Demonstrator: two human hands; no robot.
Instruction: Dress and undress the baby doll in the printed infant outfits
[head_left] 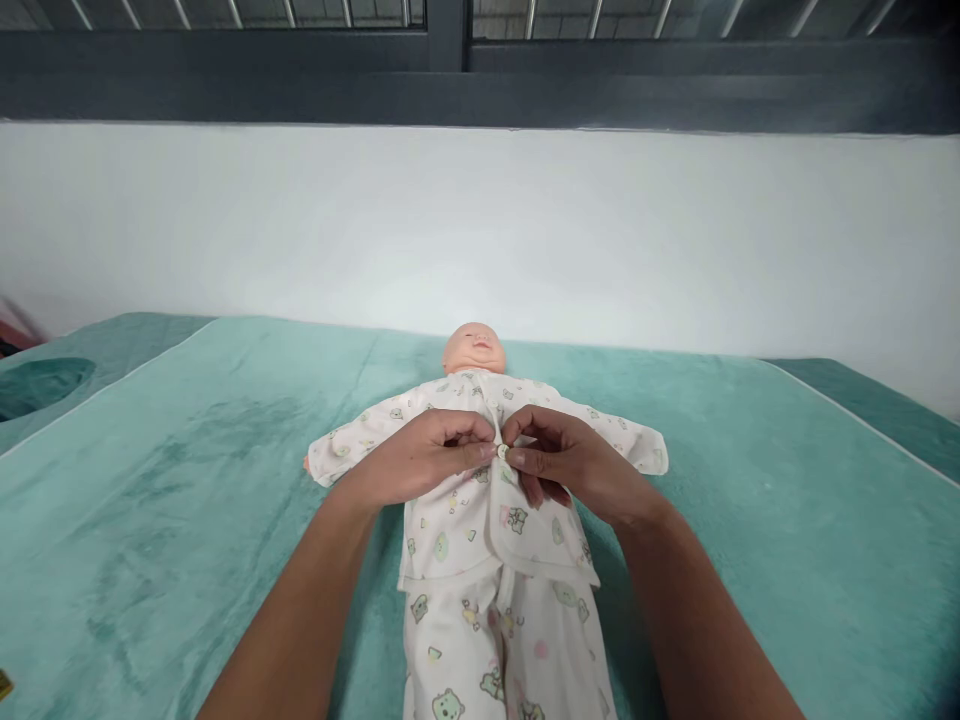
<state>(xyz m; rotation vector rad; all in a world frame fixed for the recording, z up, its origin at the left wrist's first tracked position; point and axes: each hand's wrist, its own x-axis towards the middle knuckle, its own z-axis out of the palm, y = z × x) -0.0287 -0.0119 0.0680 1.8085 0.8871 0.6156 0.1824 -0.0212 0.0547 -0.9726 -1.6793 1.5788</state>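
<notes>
- Spreading from the left, a green blanket [150, 520] lies below a white wall [480, 220].
- One sleeve [360, 440] of the patterned shirt [442, 545] stretches outward over it.
- Next, the left hand [416, 460] pinches the shirt's front between thumb and fingers, right beside a small button [502, 452].
- Mid-view, the doll [476, 348] lies on its back on the blanket, wearing the shirt and matching pants [450, 640].
- The right hand [581, 465] pinches at the button, remaining fingers loosely bent.
- Beyond it, the other sleeve [641, 445] sticks out.
</notes>
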